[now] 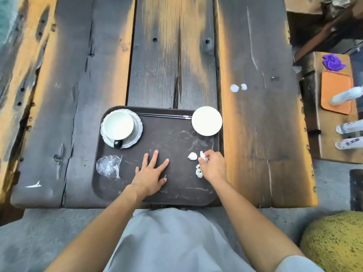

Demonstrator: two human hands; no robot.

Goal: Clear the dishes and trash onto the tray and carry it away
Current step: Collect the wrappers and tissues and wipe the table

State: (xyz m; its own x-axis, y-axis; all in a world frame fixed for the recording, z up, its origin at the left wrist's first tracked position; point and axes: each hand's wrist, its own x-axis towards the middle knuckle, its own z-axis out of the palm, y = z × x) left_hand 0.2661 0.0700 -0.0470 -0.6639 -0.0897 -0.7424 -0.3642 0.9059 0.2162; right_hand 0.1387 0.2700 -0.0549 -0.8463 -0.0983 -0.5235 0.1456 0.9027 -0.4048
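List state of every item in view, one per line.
cup: upright, empty, on saucer
saucer: on tray
bowl: upright, empty, overhanging tray edge
chopsticks: flat on tray
plastic wrap: crumpled, on tray
table wads: on table, off tray
left hand: flat, open
right hand: pinching paper wad

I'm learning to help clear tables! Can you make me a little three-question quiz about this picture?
1. True or false: the white cup on its frilly white saucer sits on the dark brown plastic tray.
2. How many small crumpled white paper balls lie on the dark wooden plank table, off the tray?
3. Which hand pinches a crumpled white paper scrap: A) left hand, B) right hand?

Key:
1. True.
2. Two.
3. B; the left hand lies flat and open on the tray.
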